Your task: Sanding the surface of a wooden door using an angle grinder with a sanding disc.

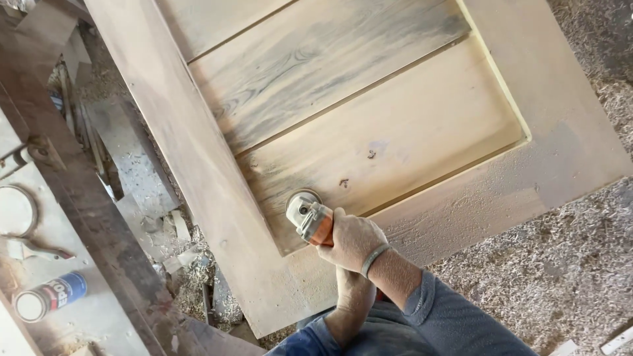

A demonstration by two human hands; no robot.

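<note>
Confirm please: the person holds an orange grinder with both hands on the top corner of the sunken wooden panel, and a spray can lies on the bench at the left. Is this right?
Not quite. In the head view the grinder works at the bottom corner of the sunken panel, the corner nearest the person, not the top one. The rest holds: right hand and left hand both grip it, and the spray can lies on the bench at the left.

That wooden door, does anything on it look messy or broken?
Messy, yes. Sawdust coats the door near the grinder, and shavings cover the floor. Two small dark marks dot the panel; I can't tell whether they're damage.
</note>
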